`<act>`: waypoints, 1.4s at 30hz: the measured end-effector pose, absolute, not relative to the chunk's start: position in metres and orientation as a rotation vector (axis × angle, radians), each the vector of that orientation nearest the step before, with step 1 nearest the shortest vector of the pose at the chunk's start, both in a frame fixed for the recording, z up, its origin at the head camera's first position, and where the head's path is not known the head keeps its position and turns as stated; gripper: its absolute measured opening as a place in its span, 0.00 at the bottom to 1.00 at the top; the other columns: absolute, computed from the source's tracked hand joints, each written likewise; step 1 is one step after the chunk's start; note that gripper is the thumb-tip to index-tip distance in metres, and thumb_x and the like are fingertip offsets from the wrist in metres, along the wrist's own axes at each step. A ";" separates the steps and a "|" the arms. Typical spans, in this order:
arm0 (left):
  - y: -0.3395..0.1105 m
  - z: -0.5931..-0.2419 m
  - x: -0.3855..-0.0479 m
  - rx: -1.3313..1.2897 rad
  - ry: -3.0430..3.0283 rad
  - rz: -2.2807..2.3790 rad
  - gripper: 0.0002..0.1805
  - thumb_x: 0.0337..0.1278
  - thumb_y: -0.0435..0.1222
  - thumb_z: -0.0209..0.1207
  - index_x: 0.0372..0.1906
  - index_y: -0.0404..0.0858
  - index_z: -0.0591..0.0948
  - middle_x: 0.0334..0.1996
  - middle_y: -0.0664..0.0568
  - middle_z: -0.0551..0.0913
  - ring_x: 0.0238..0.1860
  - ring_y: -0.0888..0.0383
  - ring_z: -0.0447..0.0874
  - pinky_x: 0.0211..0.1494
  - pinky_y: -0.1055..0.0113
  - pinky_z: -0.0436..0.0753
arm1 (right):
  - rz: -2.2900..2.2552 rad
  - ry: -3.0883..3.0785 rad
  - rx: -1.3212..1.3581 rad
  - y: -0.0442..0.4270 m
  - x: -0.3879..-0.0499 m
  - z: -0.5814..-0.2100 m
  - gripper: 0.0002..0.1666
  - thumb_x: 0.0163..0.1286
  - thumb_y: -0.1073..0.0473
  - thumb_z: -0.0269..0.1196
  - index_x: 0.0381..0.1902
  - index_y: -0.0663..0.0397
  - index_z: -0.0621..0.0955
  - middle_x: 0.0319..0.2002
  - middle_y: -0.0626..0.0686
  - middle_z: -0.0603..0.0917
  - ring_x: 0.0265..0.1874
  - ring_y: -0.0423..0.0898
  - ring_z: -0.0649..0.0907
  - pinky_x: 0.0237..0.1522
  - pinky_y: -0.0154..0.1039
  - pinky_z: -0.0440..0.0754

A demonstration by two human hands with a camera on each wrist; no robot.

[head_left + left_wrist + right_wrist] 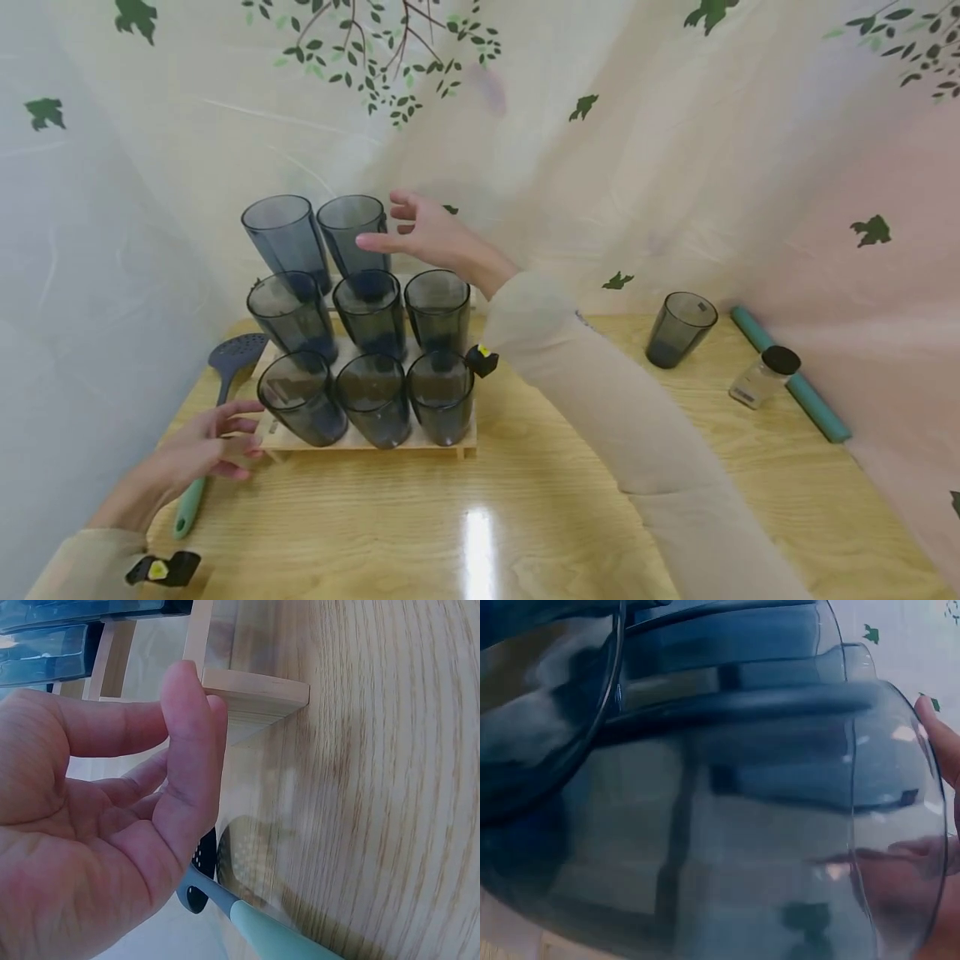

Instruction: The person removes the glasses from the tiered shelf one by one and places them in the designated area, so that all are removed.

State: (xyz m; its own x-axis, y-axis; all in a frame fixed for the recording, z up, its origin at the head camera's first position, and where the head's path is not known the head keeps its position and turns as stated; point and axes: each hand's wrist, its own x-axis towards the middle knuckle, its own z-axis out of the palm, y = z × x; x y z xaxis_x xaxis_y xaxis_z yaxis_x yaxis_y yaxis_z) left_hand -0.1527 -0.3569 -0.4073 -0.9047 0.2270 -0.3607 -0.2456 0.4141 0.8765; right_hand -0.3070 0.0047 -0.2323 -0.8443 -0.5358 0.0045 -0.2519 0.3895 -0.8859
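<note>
The right grip (431,233) hung spread beside the rear glass (354,237), thumb and fingers well parted with a gap between them; nothing showed as held, and whether skin met the wall I could not tell. The glass stood just left of that grip, at the back of the rack (288,439).

Good handling here called, in my judgement, for thumb and fingers on opposite sides of the wall, below the rim, and for travel straight along the glass's length. Its neighbour (281,237) stood close on the side away from the grip (a sideways nudge might well have knocked the two together). The sleeve (600,392) needed watching too, beside the nearer rows.

The glass pointed mouth up, base down. Its long axis ran roughly upright, though in the head view it slanted, the mouth left of the base; that lean looked like the lens's doing.

The left grip (198,450) was loosely curled around nothing, near the rack's front corner, the spatula (238,354) lying beyond it on the bench (555,500).
</note>
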 end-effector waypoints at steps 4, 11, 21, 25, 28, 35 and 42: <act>-0.357 -0.408 -0.154 -0.007 2.248 1.504 0.39 0.72 0.29 0.56 0.75 0.23 0.48 0.60 0.28 0.67 0.47 0.49 0.83 0.41 0.52 0.88 | -1.427 2.372 -0.670 -0.007 -0.307 -0.232 0.60 0.64 0.38 0.71 0.83 0.40 0.50 0.77 0.47 0.60 0.74 0.45 0.63 0.71 0.46 0.67; -0.356 -0.406 -0.156 0.013 2.261 1.502 0.38 0.72 0.30 0.56 0.75 0.23 0.48 0.60 0.29 0.66 0.47 0.50 0.84 0.40 0.53 0.88 | -1.432 2.436 -0.628 -0.019 -0.309 -0.232 0.60 0.63 0.37 0.72 0.82 0.38 0.52 0.75 0.48 0.62 0.73 0.44 0.64 0.69 0.46 0.69; -0.358 -0.406 -0.156 -0.006 2.256 1.497 0.38 0.72 0.29 0.56 0.75 0.23 0.48 0.61 0.28 0.66 0.47 0.52 0.83 0.40 0.52 0.88 | -1.495 2.436 -0.657 -0.022 -0.311 -0.240 0.55 0.61 0.37 0.72 0.80 0.35 0.58 0.71 0.46 0.67 0.70 0.43 0.67 0.64 0.42 0.74; -0.356 -0.407 -0.157 -0.010 2.253 1.492 0.38 0.72 0.29 0.56 0.76 0.23 0.48 0.61 0.28 0.66 0.48 0.51 0.83 0.40 0.52 0.88 | -1.486 2.450 -0.641 -0.020 -0.310 -0.241 0.56 0.61 0.36 0.72 0.80 0.36 0.58 0.71 0.46 0.67 0.70 0.43 0.67 0.64 0.42 0.74; -0.356 -0.408 -0.157 -0.006 2.250 1.493 0.38 0.72 0.29 0.56 0.75 0.22 0.48 0.61 0.27 0.66 0.48 0.51 0.83 0.40 0.52 0.88 | -1.470 2.466 -0.629 -0.019 -0.310 -0.242 0.57 0.61 0.36 0.72 0.81 0.37 0.57 0.71 0.46 0.67 0.70 0.43 0.67 0.65 0.43 0.73; -0.358 -0.411 -0.155 -0.004 2.242 1.495 0.38 0.72 0.29 0.56 0.75 0.22 0.48 0.60 0.27 0.66 0.47 0.51 0.83 0.40 0.52 0.88 | -1.448 2.484 -0.633 -0.022 -0.309 -0.245 0.56 0.61 0.34 0.71 0.80 0.38 0.58 0.71 0.46 0.67 0.70 0.44 0.67 0.65 0.43 0.73; -0.357 -0.409 -0.152 -0.011 2.244 1.494 0.38 0.72 0.28 0.55 0.75 0.22 0.48 0.61 0.26 0.65 0.48 0.50 0.83 0.40 0.52 0.88 | -1.479 2.487 -0.642 -0.020 -0.308 -0.240 0.55 0.63 0.37 0.71 0.81 0.38 0.58 0.73 0.45 0.66 0.71 0.42 0.66 0.67 0.42 0.71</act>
State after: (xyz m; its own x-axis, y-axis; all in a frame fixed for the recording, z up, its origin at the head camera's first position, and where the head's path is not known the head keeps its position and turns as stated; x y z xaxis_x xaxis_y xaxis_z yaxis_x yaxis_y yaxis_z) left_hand -0.1520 -0.3574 -0.4087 -0.9024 0.2325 -0.3628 -0.2451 0.4156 0.8759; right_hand -0.3077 -0.0197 -0.2396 -0.8912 -0.4487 0.0660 -0.2722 0.4128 -0.8692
